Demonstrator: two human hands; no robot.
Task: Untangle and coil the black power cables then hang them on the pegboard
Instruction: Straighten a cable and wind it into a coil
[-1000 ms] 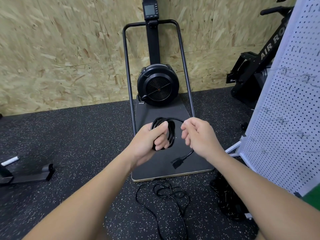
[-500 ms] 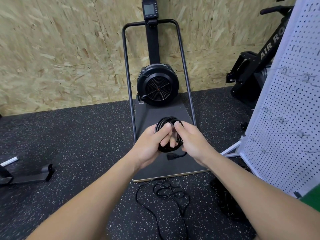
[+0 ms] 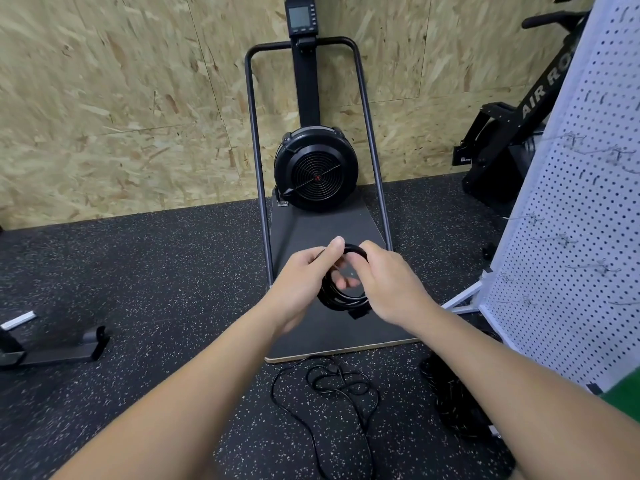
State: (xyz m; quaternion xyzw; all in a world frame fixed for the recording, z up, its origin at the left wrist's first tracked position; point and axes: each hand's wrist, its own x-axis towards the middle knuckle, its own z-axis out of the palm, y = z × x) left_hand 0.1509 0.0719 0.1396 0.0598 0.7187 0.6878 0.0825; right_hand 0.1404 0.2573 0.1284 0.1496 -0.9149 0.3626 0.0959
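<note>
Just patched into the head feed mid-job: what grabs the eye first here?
Dead centre, the left hand and right hand hold a coiled black power cable in front of the black fan-wheel exercise machine. Below them, a tangled black cable lies loose on the speckled black rubber floor. The white perforated pegboard stands at the right edge.

Readable text: "AIR RO", white letters, cut off | on slanted black frame of exercise machine [image 3: 540, 88] | upper right, behind pegboard [image 3: 571, 216]

Both hands, left [image 3: 298, 282] and right [image 3: 388, 285], grip a coiled black cable [image 3: 341, 301] above loose cable [image 3: 332, 393].
</note>
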